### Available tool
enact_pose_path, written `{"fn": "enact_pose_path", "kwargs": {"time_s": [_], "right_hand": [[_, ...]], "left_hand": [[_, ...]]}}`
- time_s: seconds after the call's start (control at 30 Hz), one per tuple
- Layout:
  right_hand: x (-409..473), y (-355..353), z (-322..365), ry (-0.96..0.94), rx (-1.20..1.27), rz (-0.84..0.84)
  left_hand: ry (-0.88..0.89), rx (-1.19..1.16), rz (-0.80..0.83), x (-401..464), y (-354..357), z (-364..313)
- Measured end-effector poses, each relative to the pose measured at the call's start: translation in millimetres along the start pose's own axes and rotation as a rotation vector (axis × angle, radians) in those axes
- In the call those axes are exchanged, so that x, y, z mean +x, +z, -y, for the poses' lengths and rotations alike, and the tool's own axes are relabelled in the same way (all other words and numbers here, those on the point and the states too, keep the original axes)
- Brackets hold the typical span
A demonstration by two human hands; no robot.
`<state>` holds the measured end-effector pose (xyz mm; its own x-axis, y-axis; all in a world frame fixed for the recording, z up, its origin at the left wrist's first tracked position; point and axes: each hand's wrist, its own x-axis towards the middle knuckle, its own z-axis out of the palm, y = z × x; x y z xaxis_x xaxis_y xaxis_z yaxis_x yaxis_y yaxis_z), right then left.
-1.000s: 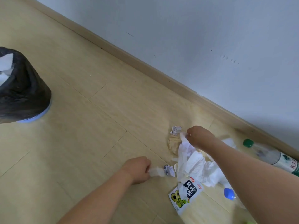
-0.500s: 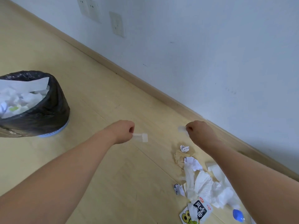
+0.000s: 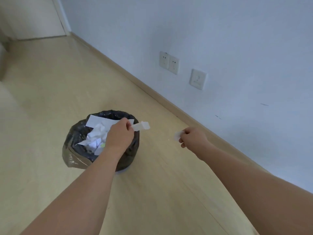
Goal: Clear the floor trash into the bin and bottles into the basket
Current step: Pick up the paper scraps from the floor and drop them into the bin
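The floor [image 3: 42, 102] of pale wood planks fills most of the view and meets a white wall [image 3: 220, 39] along a wooden skirting board [image 3: 135, 80] that runs from the far left corner down to the right edge. Three sockets [image 3: 197, 79] sit on the wall above the skirting, two side by side and one apart to their right.

One bin [image 3: 81, 146] lined with a black bag stands on the floor in the middle, well away from the wall, and holds crumpled white paper and a flat white strip across its far rim.

Two bare forearms reach in from the near edge. The left hand [image 3: 119, 135] hangs over the right side of the bin's mouth, fingers curled and pinching one white paper strip [image 3: 140, 126]; the strip sticks out to the right of the knuckles, past the bin's far right rim. The right hand [image 3: 193, 137] is over bare floor between the bin and the skirting, fingers curled around one small white scrap [image 3: 177, 135] that shows at the left of the fist. The two hands are well apart.
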<state>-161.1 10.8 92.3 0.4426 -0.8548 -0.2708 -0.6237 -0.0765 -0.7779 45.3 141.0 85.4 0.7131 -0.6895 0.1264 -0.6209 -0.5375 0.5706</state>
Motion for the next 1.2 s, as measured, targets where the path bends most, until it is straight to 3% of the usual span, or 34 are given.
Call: {"fn": "enact_pose_path", "kwargs": {"time_s": [0.13,0.27,0.37,0.47,0.6,0.77,0.87,0.97,1.13,1.2], "right_hand": [[25,76,77,-0.172,-0.007,0.068],[37,140,124,-0.343,-0.146,0.139],[43,169,126,-0.348,-0.335,0.287],[43,172,115,-0.401,-0.373,0.27],[43,126,73,-0.45,-0.368,0.14],[33,31,-26,-0.253,-0.434,0.08],[-1,-27,-109,-0.061,-0.437,0.07],[-34,-78,-188,0.139,-0.535,0.16],[-87,-153,-297,0.38,-0.687,0.231],[-108,-165,-329,0.41,-0.72,0.252]], "left_hand": [[-0.106,0.209,-0.295,17,-25,70],[-0.287,0.331,-0.231,21,-25,92],[-0.347,0.343,-0.193,28,-21,100],[-0.391,0.292,-0.216,29,-18,102],[-0.295,0.294,-0.303,26,-9,84],[0.068,0.339,-0.301,12,29,30],[0.329,0.387,-0.134,-24,68,-24],[0.538,0.464,0.149,-67,112,-75],[0.678,0.583,0.697,-167,203,-143],[0.697,0.598,0.838,-211,239,-162]]}}
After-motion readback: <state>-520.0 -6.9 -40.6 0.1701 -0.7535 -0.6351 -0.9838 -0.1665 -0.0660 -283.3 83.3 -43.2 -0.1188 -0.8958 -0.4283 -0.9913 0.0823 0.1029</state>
